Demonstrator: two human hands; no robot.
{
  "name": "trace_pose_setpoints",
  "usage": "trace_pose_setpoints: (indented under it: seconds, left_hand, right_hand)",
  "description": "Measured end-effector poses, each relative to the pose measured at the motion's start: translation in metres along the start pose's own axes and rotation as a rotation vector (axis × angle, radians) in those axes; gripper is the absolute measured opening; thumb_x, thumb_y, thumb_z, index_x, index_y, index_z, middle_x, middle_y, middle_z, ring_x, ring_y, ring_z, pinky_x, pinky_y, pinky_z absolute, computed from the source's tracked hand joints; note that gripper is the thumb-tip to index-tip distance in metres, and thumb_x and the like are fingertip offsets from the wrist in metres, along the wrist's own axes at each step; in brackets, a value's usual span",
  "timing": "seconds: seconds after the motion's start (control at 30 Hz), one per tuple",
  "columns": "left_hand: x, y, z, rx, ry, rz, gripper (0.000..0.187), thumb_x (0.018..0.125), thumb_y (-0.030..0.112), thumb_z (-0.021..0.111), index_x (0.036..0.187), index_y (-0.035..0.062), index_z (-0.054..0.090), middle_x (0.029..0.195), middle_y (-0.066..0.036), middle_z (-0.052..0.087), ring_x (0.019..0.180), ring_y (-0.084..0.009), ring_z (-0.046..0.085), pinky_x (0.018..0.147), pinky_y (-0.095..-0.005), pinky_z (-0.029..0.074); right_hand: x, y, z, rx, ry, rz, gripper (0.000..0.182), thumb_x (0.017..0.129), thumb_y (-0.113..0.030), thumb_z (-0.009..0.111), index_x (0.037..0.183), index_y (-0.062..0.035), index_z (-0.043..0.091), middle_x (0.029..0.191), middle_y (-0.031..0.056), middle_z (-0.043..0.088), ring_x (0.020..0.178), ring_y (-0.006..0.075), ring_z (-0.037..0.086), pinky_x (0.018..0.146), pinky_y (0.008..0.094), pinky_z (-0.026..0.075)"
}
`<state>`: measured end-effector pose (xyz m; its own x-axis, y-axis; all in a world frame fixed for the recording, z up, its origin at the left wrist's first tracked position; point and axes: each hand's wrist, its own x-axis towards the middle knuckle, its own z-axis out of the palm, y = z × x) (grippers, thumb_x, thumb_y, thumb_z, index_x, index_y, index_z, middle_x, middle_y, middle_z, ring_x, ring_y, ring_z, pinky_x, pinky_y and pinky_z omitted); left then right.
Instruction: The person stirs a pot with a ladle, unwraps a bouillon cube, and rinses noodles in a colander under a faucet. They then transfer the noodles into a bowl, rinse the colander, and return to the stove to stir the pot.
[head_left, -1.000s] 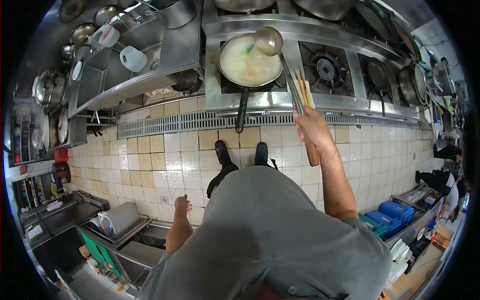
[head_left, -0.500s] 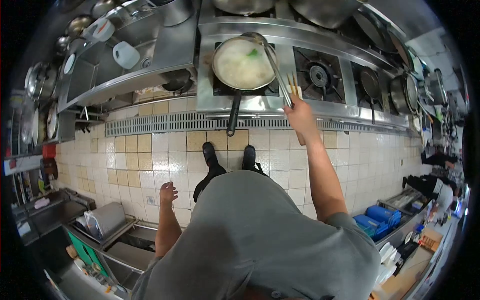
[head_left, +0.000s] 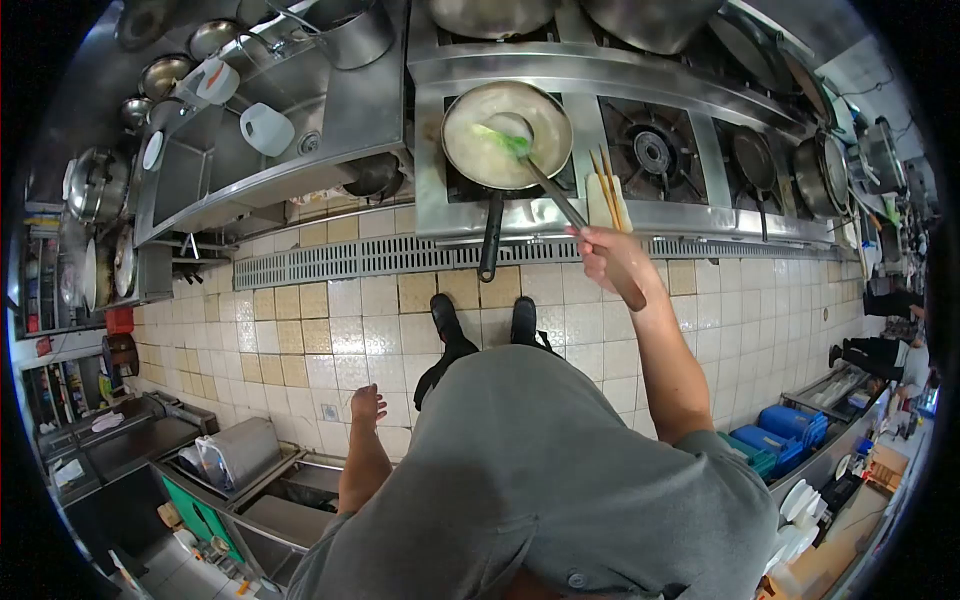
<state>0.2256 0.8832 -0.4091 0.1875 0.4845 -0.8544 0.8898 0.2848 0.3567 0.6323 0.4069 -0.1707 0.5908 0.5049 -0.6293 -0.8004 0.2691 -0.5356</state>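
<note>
On the lit side of the stove, a frying pan (head_left: 491,238) with a black handle holds a pale, cloudy liquid. A green leafy piece (head_left: 512,143) lies at the bowl of a long ladle (head_left: 557,193) inside the pan. My right hand (head_left: 610,254) is closed round the ladle's handle, in front of the stove's edge. Just beyond that hand, two or so wooden chopsticks (head_left: 607,185) rest on a folded white cloth (head_left: 620,207). My left hand (head_left: 368,404) hangs low at my side over the tiled floor, fingers loosely bent, holding nothing.
Right of the pan is a bare gas burner (head_left: 653,152), then a small black pan (head_left: 753,165). A sink (head_left: 305,100) with a white plastic jug (head_left: 267,129) stands to the left. A floor grate (head_left: 340,262) runs along the stove. Two people (head_left: 880,355) are at far right.
The ladle's bowl has swept from the pan's far rim into its middle, next to the green piece. My right hand has drawn back slightly, and the whole view has shifted a little.
</note>
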Motion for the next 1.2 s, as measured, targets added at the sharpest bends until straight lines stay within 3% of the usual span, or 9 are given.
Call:
trace_pose_setpoints:
  seconds: [0.5,0.7,0.8,0.9,0.93,0.97,1.03,1.17,1.2]
  left_hand:
    - [0.003,0.022,-0.009,-0.042,0.027,0.085,0.038,0.098,0.034,0.055,0.125,0.0066,0.052,0.100,-0.009,0.062,0.078,-0.0226,0.064,0.062,-0.0382,0.055]
    - [0.065,-0.013,-0.018,-0.242,-0.088,0.073,0.027,0.097,0.034,0.060,0.119,0.0200,0.053,0.092,-0.007,0.062,0.071,-0.0234,0.060,0.059,-0.0456,0.051]
    - [0.051,-0.010,-0.012,-0.256,-0.077,0.022,0.026,0.096,0.033,0.061,0.117,0.0202,0.053,0.084,-0.002,0.058,0.066,-0.0170,0.057,0.056,-0.0387,0.049]
    - [0.069,-0.034,-0.020,-0.248,-0.136,0.127,0.035,0.093,0.039,0.064,0.112,0.0104,0.061,0.082,-0.003,0.061,0.067,-0.0176,0.060,0.054,-0.0402,0.052]
    - [0.036,-0.008,-0.007,-0.044,0.078,0.084,0.036,0.092,0.041,0.064,0.107,0.0086,0.065,0.080,-0.005,0.064,0.068,-0.0189,0.062,0.053,-0.0391,0.053]
    - [0.031,-0.004,-0.004,0.036,0.082,0.059,0.028,0.095,0.030,0.057,0.119,0.0149,0.059,0.093,-0.006,0.063,0.074,-0.0231,0.060,0.062,-0.0488,0.050]
    - [0.070,-0.037,-0.013,-0.089,-0.050,0.151,0.032,0.093,0.031,0.061,0.120,0.0142,0.058,0.092,-0.007,0.063,0.073,-0.0229,0.061,0.062,-0.0484,0.051]
    - [0.029,-0.003,-0.008,-0.192,0.048,0.030,0.037,0.093,0.036,0.066,0.119,0.0122,0.055,0.094,-0.008,0.063,0.076,-0.0225,0.062,0.065,-0.0431,0.053]
    - [0.026,-0.001,-0.006,-0.194,0.035,0.017,0.025,0.095,0.033,0.060,0.115,0.0190,0.054,0.084,-0.003,0.058,0.070,-0.0208,0.059,0.060,-0.0458,0.051]
  right_hand:
    - [-0.048,-0.003,0.030,-0.203,0.149,-0.211,0.024,0.092,-0.016,0.062,0.110,-0.0005,0.062,0.076,-0.0019,0.054,0.054,0.0053,0.043,0.047,0.0206,0.032]
    - [-0.048,0.004,0.026,-0.438,0.301,-0.321,0.019,0.094,-0.015,0.062,0.109,-0.0045,0.063,0.068,-0.0042,0.053,0.050,0.0063,0.046,0.046,0.0207,0.035]
    - [-0.049,0.012,0.034,-0.405,0.463,-0.374,0.031,0.091,-0.014,0.064,0.120,-0.0057,0.063,0.069,-0.0059,0.050,0.054,0.0039,0.045,0.046,0.0190,0.035]
    - [-0.036,0.008,0.009,-0.632,0.309,-0.315,0.036,0.092,-0.009,0.061,0.127,-0.0035,0.061,0.071,-0.0037,0.052,0.052,0.0033,0.044,0.041,0.0199,0.036]
    - [-0.036,0.016,0.017,-0.507,0.343,-0.366,0.033,0.093,-0.006,0.059,0.125,-0.0035,0.062,0.071,-0.0032,0.051,0.052,0.0038,0.045,0.040,0.0206,0.036]
    - [-0.024,0.019,0.019,-0.521,0.305,-0.366,0.033,0.093,-0.006,0.059,0.125,-0.0035,0.062,0.071,-0.0032,0.051,0.052,0.0038,0.045,0.040,0.0206,0.036]
    - [-0.021,0.014,-0.004,-0.705,0.259,-0.406,0.034,0.093,-0.005,0.058,0.127,-0.0026,0.061,0.070,-0.0027,0.050,0.051,0.0050,0.047,0.040,0.0203,0.036]
    - [-0.021,0.006,0.020,-1.052,0.373,-0.550,0.033,0.091,-0.011,0.062,0.123,-0.0064,0.066,0.075,-0.0027,0.055,0.058,0.0070,0.048,0.049,0.0270,0.042]
    - [-0.028,-0.003,0.041,-1.113,0.488,-0.414,0.036,0.089,-0.010,0.062,0.125,-0.0044,0.064,0.082,0.0047,0.066,0.068,0.0152,0.060,0.058,0.0317,0.049]
